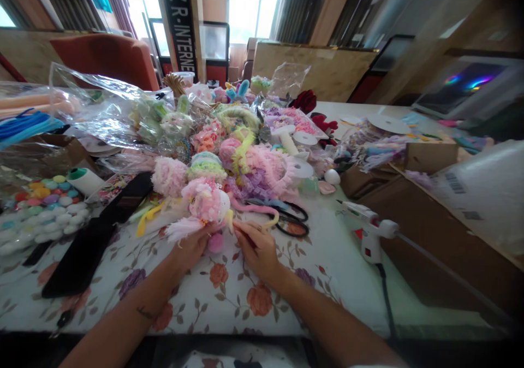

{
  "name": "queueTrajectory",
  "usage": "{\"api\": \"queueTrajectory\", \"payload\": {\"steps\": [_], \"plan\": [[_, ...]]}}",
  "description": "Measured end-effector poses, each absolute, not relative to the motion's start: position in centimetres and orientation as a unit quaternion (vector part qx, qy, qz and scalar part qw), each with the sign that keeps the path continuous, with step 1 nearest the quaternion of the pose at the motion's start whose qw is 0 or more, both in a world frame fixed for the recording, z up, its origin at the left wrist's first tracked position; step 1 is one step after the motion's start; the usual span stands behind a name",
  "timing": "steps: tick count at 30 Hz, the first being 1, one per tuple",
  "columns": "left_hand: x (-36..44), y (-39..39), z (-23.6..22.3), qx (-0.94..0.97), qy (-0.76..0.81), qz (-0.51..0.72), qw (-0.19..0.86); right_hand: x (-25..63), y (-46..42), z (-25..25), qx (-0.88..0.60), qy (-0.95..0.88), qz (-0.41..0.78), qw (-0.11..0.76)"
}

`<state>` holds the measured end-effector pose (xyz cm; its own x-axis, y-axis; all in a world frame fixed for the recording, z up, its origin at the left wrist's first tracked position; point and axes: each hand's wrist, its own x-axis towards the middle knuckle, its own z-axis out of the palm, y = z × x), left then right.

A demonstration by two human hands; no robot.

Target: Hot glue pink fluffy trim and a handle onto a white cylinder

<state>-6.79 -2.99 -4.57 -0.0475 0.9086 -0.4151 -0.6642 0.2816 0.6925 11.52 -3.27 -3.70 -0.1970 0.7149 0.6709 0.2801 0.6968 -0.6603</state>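
Note:
Near the front of the table, my left hand [200, 241] is closed on a fluffy pink-and-white craft piece [203, 200]. White feathery strands hang from its left side, and a small pink pom-pom [215, 242] shows beneath it. My right hand [260, 250] is beside the piece, fingers pinched on the pale yellow end of a fuzzy pipe cleaner [230, 220]. A pink-and-yellow fuzzy length [256, 208] curves behind that hand; whether the two are one strand I cannot tell. Black-handled scissors [301, 220] lie just to the right.
Piled yarn and trims [254, 166] rise behind my hands. Leftward are a black phone-like slab [77, 259], bagged pom-poms [53, 204] and blue pipe cleaners [28, 125]. A corded white glue gun [370, 237] and cardboard box [442, 237] stand right.

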Motion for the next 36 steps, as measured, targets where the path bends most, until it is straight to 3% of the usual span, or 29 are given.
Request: {"api": "queueTrajectory", "payload": {"steps": [11,27,36], "plan": [[-6.1,-3.0,-3.0,0.102,0.379,0.587,0.708,11.1,-4.5,-3.4,-0.288,-0.768,0.222,0.528],[-7.2,-3.5,-3.6,0.166,0.341,0.539,0.752,11.4,-5.0,-4.1,-0.216,-0.852,0.101,0.466],[-7.5,-3.7,-3.5,0.188,0.354,0.524,0.751,11.7,-4.9,-3.0,-0.192,-0.841,0.119,0.492]]}}
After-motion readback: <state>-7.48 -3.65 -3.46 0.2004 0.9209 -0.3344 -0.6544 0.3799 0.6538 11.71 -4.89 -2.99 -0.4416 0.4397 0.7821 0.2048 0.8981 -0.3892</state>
